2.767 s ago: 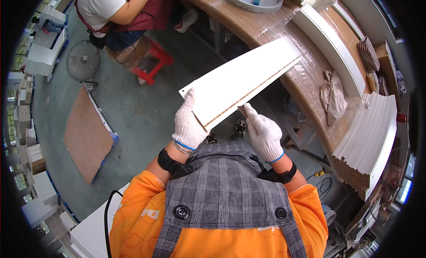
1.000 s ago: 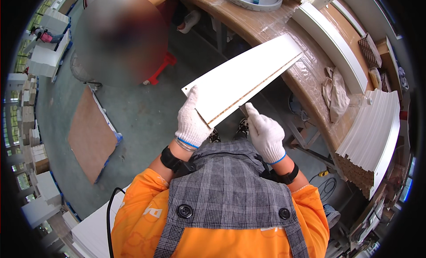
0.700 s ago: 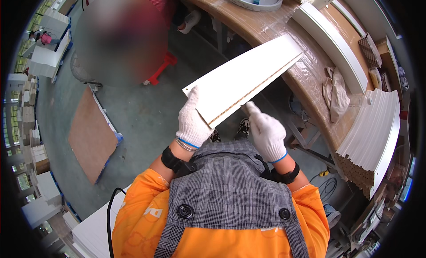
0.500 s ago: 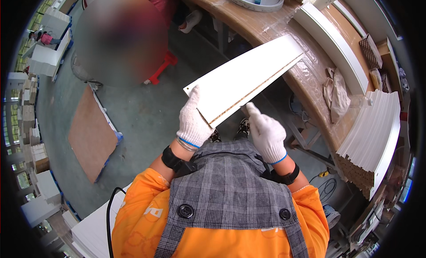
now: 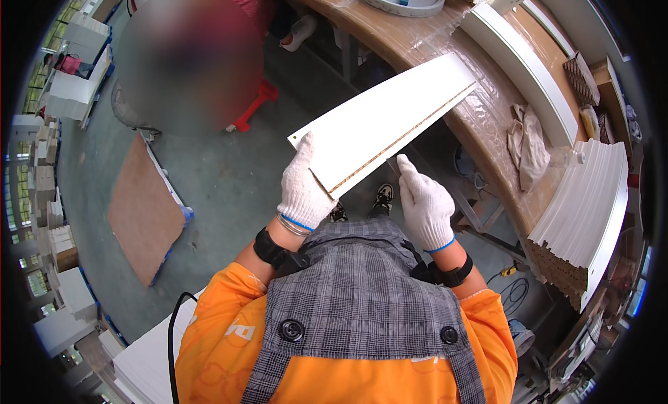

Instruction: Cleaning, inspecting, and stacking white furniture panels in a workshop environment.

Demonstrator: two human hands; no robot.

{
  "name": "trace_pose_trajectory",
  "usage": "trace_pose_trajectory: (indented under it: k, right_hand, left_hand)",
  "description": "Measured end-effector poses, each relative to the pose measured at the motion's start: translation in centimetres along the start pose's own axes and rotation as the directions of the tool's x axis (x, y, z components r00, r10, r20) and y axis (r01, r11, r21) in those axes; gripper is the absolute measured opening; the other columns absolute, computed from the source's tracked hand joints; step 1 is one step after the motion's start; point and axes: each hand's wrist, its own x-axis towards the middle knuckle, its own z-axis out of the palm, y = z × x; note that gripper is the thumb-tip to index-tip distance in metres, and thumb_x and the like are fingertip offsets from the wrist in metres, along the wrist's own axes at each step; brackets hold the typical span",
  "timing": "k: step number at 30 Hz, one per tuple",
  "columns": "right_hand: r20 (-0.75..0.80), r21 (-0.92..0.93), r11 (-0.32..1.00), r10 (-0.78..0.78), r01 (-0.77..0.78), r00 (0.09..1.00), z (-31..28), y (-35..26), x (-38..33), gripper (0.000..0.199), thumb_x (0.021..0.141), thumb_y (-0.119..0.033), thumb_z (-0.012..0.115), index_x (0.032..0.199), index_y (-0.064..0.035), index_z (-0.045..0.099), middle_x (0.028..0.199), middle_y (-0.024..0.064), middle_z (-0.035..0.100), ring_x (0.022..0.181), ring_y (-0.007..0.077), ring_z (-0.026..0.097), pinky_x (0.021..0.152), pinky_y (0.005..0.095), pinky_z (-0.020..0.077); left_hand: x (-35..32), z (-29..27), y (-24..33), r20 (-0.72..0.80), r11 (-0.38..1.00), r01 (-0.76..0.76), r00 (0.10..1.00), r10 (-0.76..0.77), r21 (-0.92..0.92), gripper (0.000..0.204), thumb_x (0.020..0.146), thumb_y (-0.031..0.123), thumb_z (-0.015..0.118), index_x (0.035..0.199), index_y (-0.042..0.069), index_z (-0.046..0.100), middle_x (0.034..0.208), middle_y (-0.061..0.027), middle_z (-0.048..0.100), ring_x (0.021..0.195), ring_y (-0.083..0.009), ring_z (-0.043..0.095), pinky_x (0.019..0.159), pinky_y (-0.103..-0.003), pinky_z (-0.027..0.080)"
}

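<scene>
A long white board slants up and to the right, its far end over the table edge. My gloved left hand is closed round its near left corner, thumb on the white face. A brown groove or bare strip runs along the board's right side. Beside that side, my gloved right hand is closed with its index finger pointing forward. A thin, dark, flat blade-like piece sticks out from its fingertips, close to the board's edge; the rest is hidden in the glove.
The brown film-covered table curves along the right, bearing a round grey tray, a beige cloth and a long white board. White boards are stacked at right. A brown sheet lies on the floor at left. Another person sits beyond.
My right hand has slid a little forward and right along the board's edge, with the blade-like piece. The left hand and the board have hardly moved.
</scene>
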Motion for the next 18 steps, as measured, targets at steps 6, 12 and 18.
trace_pose_trajectory:
  k: [6, 12, 18]
  right_hand:
    - [-0.044, -0.005, 1.0, -0.029, 0.029, 0.999, 0.0, -0.1, 0.2, 0.042, 0.093, -0.019, 0.061, 0.135, -0.0172, 0.059, 0.076, 0.0067, 0.067, 0.066, 0.0278, 0.067, 0.057, 0.0401, 0.0514]
    - [0.024, 0.036, 0.999, 0.026, -0.027, 0.999, -0.1, -0.5, 0.4, 0.039, 0.093, -0.016, 0.063, 0.132, -0.0162, 0.063, 0.083, 0.011, 0.069, 0.073, 0.0291, 0.069, 0.064, 0.039, 0.0534]
    - [0.087, 0.067, 0.996, 0.057, -0.063, 0.995, -0.5, -1.3, 0.5, 0.036, 0.094, -0.014, 0.06, 0.13, -0.0148, 0.065, 0.092, 0.0138, 0.071, 0.08, 0.0311, 0.07, 0.069, 0.039, 0.0545]
  left_hand:
    - [-0.1, 0.2, 0.1, 0.004, 1.0, 0.01, 1.0, -0.01, -0.014, 0.055, 0.106, 0.039, 0.045, 0.144, 0.0, 0.043, 0.143, -0.0191, 0.053, 0.13, -0.034, 0.055, 0.109, -0.049, 0.046]
    - [0.1, 0.0, 0.2, 0.011, 1.0, 0.016, 1.0, -0.016, -0.018, 0.056, 0.105, 0.04, 0.046, 0.145, 0.001, 0.042, 0.143, -0.019, 0.052, 0.13, -0.0339, 0.055, 0.109, -0.049, 0.046]
    - [0.3, -0.3, 0.3, 0.026, 1.0, 0.014, 1.0, -0.014, -0.016, 0.058, 0.104, 0.041, 0.048, 0.145, 0.0, 0.043, 0.144, -0.0191, 0.052, 0.131, -0.0344, 0.054, 0.111, -0.048, 0.044]
